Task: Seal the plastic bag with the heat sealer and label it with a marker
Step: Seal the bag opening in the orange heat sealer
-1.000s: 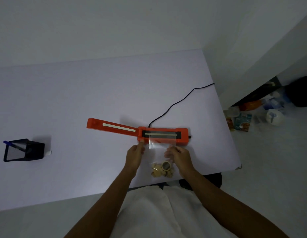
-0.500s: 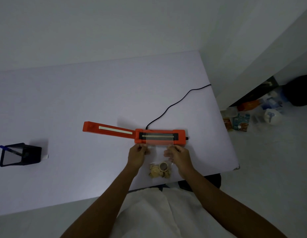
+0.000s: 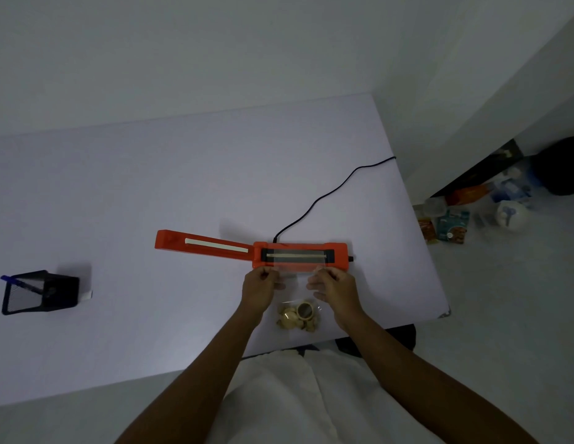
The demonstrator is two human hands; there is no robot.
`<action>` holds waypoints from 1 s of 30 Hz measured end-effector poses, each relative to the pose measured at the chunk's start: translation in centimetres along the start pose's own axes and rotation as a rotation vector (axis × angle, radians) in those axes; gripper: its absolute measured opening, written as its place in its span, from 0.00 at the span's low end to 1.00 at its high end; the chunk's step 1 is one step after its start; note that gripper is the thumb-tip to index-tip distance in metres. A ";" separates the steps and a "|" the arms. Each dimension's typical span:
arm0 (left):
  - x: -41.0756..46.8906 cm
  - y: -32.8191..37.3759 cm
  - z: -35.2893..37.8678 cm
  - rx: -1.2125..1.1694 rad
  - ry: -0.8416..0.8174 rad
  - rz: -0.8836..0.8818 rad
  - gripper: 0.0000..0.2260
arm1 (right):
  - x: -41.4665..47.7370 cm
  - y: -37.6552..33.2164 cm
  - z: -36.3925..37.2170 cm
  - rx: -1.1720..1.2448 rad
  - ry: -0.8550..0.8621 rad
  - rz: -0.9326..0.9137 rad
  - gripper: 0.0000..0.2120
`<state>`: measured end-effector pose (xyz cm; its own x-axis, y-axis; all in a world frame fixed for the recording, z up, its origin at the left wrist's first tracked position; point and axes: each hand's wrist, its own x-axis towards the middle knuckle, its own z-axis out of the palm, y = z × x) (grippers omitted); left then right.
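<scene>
An orange heat sealer point(image 3: 337, 255) lies on the white table point(image 3: 183, 174), its lid arm point(image 3: 202, 243) swung open to the left. A clear plastic bag point(image 3: 297, 283) holding beige bits lies with its open top edge across the sealer's heating strip. My left hand point(image 3: 258, 288) pinches the bag's left edge just below the sealer. My right hand point(image 3: 335, 285) pinches the right edge. A blue marker point(image 3: 21, 282) stands in a black mesh holder at the far left.
The black mesh holder point(image 3: 55, 293) sits near the table's left end. A black power cord point(image 3: 321, 198) runs from the sealer to the table's right edge. Packets and bottles point(image 3: 455, 219) lie on the floor to the right.
Both hands pushed the bag's top edge farther onto the sealer's strip. The camera view shifted slightly.
</scene>
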<state>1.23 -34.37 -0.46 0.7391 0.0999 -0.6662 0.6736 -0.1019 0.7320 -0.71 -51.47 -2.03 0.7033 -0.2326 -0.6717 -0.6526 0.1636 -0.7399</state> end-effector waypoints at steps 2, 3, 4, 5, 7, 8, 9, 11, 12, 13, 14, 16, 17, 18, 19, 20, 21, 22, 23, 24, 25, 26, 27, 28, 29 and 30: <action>0.1 0.1 0.0 0.003 0.005 -0.008 0.07 | 0.0 -0.1 0.0 -0.011 -0.002 -0.006 0.07; 0.1 0.1 0.0 0.007 0.007 -0.008 0.07 | 0.0 -0.1 0.0 -0.015 -0.001 -0.009 0.07; 0.1 0.0 0.0 0.014 0.008 -0.007 0.07 | -0.1 -0.2 0.1 -0.017 0.000 -0.011 0.07; 0.2 0.0 0.0 0.020 0.008 -0.007 0.07 | -0.1 -0.3 0.0 -0.018 0.000 -0.012 0.07; 0.2 0.0 0.0 0.021 0.009 -0.008 0.07 | -0.1 -0.3 0.0 -0.025 0.003 -0.016 0.07; 0.2 -0.1 -0.1 0.020 0.010 -0.007 0.06 | -0.1 -0.3 -0.1 -0.032 0.010 -0.024 0.07; 0.1 0.0 -0.1 0.020 0.011 -0.006 0.06 | 0.0 -0.2 -0.1 -0.040 0.020 -0.035 0.07; 0.1 0.0 -0.1 0.027 0.022 -0.005 0.06 | 0.1 -0.2 -0.1 -0.059 0.050 -0.057 0.07; 0.2 -0.1 0.0 0.031 0.030 -0.006 0.06 | 0.1 -0.3 0.0 -0.069 0.063 -0.069 0.07; 0.3 -0.1 0.0 0.034 0.037 -0.007 0.07 | 0.1 -0.3 0.0 -0.079 0.075 -0.078 0.07; 0.3 -0.1 0.0 0.038 0.043 -0.009 0.07 | 0.1 -0.4 0.0 -0.087 0.084 -0.086 0.07; 0.4 -0.2 0.1 0.048 0.056 -0.010 0.08 | 0.1 -0.6 0.1 -0.108 0.097 -0.103 0.07; 0.4 -0.2 0.1 0.053 0.062 -0.009 0.08 | 0.2 -0.6 0.1 -0.119 0.102 -0.111 0.06; 0.5 -0.2 0.1 0.057 0.065 -0.007 0.08 | 0.2 -0.6 0.1 -0.129 0.105 -0.117 0.06; 0.5 -0.2 0.1 0.061 0.066 -0.005 0.08 | 0.2 -0.6 0.1 -0.137 0.106 -0.119 0.05; 0.5 -0.2 0.0 0.065 0.065 -0.001 0.09 | 0.2 -0.6 0.1 -0.144 0.108 -0.119 0.05; 0.5 -0.2 0.1 0.068 0.064 0.002 0.09 | 0.2 -0.6 0.2 -0.149 0.110 -0.118 0.04; 0.5 -0.2 0.1 0.069 0.066 0.005 0.08 | 0.3 -0.6 0.2 -0.151 0.111 -0.119 0.04; 0.5 -0.2 0.1 0.072 0.067 0.007 0.08 | 0.3 -0.6 0.2 -0.153 0.112 -0.120 0.04; 0.6 -0.3 0.1 0.075 0.066 0.009 0.08 | 0.3 -0.6 0.1 -0.154 0.111 -0.123 0.04; 0.6 -0.3 0.1 0.079 0.066 0.011 0.08 | 0.3 -0.6 0.1 -0.156 0.110 -0.128 0.04; 0.6 -0.4 0.1 0.082 0.065 0.012 0.07 | 0.2 -0.6 0.1 -0.159 0.109 -0.134 0.04; 0.7 -0.4 0.1 0.081 0.066 0.013 0.07 | 0.2 -0.6 0.1 -0.162 0.110 -0.138 0.04; 0.7 -0.4 0.1 0.078 0.067 0.014 0.07 | 0.2 -0.6 0.1 -0.164 0.111 -0.141 0.04; 0.7 -0.5 0.1 0.076 0.068 0.015 0.07 | 0.2 -0.6 0.1 -0.166 0.112 -0.145 0.04; 0.8 -0.5 0.1 0.077 0.069 0.016 0.07 | 0.3 -0.5 0.1 -0.167 0.113 -0.150 0.04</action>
<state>1.47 -34.36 -1.33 0.7496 0.1648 -0.6410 0.6619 -0.1794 0.7278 -0.15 -51.52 -1.81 0.7663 -0.3494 -0.5392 -0.5870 -0.0395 -0.8087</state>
